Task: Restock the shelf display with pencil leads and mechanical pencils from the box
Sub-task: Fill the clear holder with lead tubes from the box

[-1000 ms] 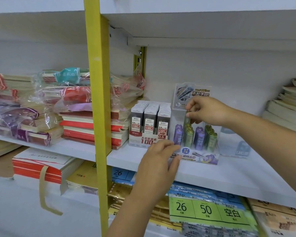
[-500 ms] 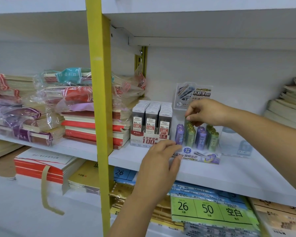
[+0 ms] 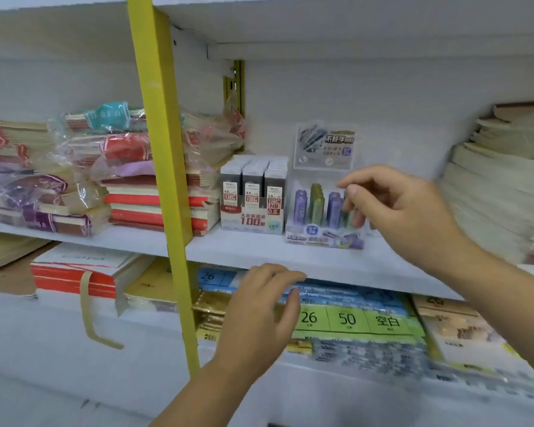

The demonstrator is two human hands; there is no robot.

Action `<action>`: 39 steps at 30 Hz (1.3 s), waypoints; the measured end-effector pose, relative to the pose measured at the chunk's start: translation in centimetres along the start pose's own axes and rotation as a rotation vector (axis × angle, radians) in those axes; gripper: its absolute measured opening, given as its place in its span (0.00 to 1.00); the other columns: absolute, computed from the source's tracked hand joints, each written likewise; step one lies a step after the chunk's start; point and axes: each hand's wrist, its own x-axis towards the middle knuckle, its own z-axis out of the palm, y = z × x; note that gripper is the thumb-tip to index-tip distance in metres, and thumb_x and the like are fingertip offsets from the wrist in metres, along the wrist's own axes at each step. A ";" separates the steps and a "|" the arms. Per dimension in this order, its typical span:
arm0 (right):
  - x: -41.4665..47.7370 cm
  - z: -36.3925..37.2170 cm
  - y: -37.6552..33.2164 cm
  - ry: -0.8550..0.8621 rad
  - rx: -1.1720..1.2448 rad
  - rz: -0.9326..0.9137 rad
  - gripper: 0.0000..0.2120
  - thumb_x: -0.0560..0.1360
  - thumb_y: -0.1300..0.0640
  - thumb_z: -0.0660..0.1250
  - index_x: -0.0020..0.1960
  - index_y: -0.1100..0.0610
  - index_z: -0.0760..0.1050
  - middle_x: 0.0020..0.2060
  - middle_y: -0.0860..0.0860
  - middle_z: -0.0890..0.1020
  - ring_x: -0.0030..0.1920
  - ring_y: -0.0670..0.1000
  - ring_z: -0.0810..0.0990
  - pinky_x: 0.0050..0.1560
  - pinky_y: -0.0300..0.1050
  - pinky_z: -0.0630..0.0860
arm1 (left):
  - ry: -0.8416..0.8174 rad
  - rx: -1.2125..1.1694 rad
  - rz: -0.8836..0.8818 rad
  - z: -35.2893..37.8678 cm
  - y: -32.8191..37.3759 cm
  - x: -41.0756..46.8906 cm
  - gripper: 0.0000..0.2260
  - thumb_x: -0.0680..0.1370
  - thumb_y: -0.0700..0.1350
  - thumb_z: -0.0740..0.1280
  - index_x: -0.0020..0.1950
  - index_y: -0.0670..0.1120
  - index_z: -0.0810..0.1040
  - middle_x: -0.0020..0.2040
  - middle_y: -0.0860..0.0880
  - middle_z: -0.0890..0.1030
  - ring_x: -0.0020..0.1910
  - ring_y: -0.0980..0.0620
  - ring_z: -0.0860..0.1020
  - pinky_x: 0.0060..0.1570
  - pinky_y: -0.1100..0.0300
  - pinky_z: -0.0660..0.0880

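A clear display stand [image 3: 322,237] with purple and green lead cases [image 3: 316,204] stands on the white shelf [image 3: 247,251]. To its left is a grey display box of 0.5 lead packs [image 3: 253,195]. My right hand [image 3: 395,208] hovers in front of the stand's right side with its fingers loosely curled and nothing in them. My left hand [image 3: 259,309] is below the shelf edge, fingers relaxed and empty, clear of the stand.
A yellow upright post [image 3: 161,180] runs down left of the boxes. Wrapped notebook stacks [image 3: 111,167] fill the shelf's left side, and paper stacks [image 3: 500,180] the right. Below lie packs with green number labels [image 3: 349,318]. A shelf board [image 3: 352,23] hangs overhead.
My right hand has let go of the lead case at the back of the stand and pulled back toward me. My left hand has come off the stand's front and dropped below the shelf edge.
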 end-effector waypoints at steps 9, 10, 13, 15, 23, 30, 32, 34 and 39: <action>-24.5 7.5 12.3 -0.597 -0.052 0.847 0.08 0.80 0.56 0.63 0.58 0.50 0.76 0.46 0.46 0.79 0.45 0.49 0.78 0.41 0.35 0.71 | -0.967 -0.200 -0.601 7.3 -3.3 -16.7 0.13 0.80 0.44 0.68 0.65 0.47 0.79 0.63 0.48 0.79 0.57 0.52 0.79 0.57 0.65 0.72; -27.1 8.7 13.9 -0.664 -0.081 0.921 0.11 0.80 0.54 0.62 0.62 0.51 0.73 0.50 0.47 0.78 0.48 0.50 0.77 0.45 0.38 0.71 | -1.003 -0.228 -0.691 8.5 -3.8 -18.5 0.14 0.80 0.44 0.69 0.65 0.45 0.78 0.63 0.47 0.80 0.58 0.51 0.79 0.58 0.66 0.72; -33.5 11.8 17.2 -0.755 -0.088 1.088 0.22 0.79 0.50 0.63 0.71 0.52 0.64 0.58 0.52 0.77 0.54 0.52 0.77 0.53 0.43 0.73 | -1.107 -0.272 -0.878 12.4 -5.1 -23.0 0.16 0.80 0.44 0.68 0.67 0.44 0.77 0.65 0.47 0.79 0.62 0.51 0.77 0.62 0.64 0.70; -36.5 13.4 18.5 -0.773 -0.016 1.182 0.28 0.78 0.49 0.65 0.75 0.51 0.59 0.56 0.51 0.76 0.52 0.52 0.79 0.55 0.48 0.76 | -1.168 -0.301 -0.949 14.8 -5.7 -25.3 0.17 0.80 0.44 0.68 0.69 0.44 0.76 0.66 0.47 0.79 0.63 0.50 0.77 0.61 0.64 0.71; -40.8 15.4 19.6 -0.529 0.346 1.436 0.33 0.74 0.59 0.72 0.73 0.42 0.61 0.52 0.47 0.76 0.44 0.49 0.83 0.40 0.44 0.82 | -1.274 -0.472 -1.209 22.3 -6.8 -29.3 0.22 0.79 0.41 0.70 0.73 0.41 0.71 0.67 0.43 0.78 0.63 0.48 0.77 0.65 0.55 0.74; -40.5 15.1 18.7 -0.465 0.421 1.476 0.31 0.75 0.60 0.70 0.70 0.38 0.61 0.52 0.49 0.77 0.44 0.51 0.83 0.42 0.42 0.82 | -1.243 -0.449 -1.162 25.7 -6.9 -30.4 0.26 0.79 0.39 0.68 0.76 0.45 0.66 0.59 0.40 0.81 0.59 0.42 0.79 0.57 0.57 0.75; -40.4 15.1 18.7 -0.482 0.410 1.473 0.32 0.75 0.59 0.70 0.72 0.39 0.61 0.53 0.49 0.77 0.45 0.52 0.83 0.41 0.40 0.81 | -1.244 -0.438 -1.132 26.3 -7.2 -30.4 0.27 0.78 0.40 0.69 0.76 0.46 0.66 0.57 0.42 0.81 0.57 0.44 0.79 0.51 0.61 0.73; -40.5 15.1 18.7 -0.474 0.417 1.476 0.32 0.75 0.58 0.70 0.72 0.39 0.61 0.54 0.49 0.77 0.46 0.52 0.84 0.43 0.41 0.82 | -1.224 -0.428 -1.145 26.6 -7.2 -30.3 0.25 0.77 0.41 0.71 0.73 0.46 0.69 0.55 0.46 0.79 0.54 0.49 0.77 0.52 0.63 0.71; -40.6 15.0 18.7 -0.469 0.426 1.465 0.32 0.75 0.58 0.70 0.72 0.39 0.61 0.55 0.50 0.77 0.47 0.52 0.84 0.47 0.45 0.82 | -1.102 -0.436 -1.284 26.5 -6.7 -30.6 0.21 0.75 0.39 0.74 0.66 0.44 0.72 0.53 0.45 0.81 0.53 0.48 0.79 0.57 0.56 0.76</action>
